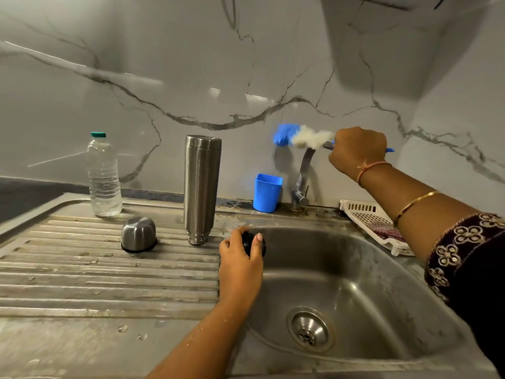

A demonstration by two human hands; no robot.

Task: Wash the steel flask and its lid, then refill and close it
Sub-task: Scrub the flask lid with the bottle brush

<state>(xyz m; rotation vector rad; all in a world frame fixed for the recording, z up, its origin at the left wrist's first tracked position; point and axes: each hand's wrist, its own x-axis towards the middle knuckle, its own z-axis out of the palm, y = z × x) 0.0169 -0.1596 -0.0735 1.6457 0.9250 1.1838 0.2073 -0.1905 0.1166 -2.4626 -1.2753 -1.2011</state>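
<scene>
The steel flask (201,187) stands upside down, mouth down, on the ribbed drainboard (82,269). Its steel cup lid (138,234) sits inverted to the left of it. My left hand (240,258) grips a small black stopper (254,243) at the sink's left rim. Raised beside the tap (302,179), my right hand (356,153) holds a bottle brush (300,136) with blue and white bristles; the bristles point left, above the tap spout.
A clear plastic water bottle (103,176) with a green cap stands at the back left. A blue cup (267,192) sits by the tap. A white plastic basket (371,222) lies right of the sink basin (341,283), whose drain (308,329) is uncovered.
</scene>
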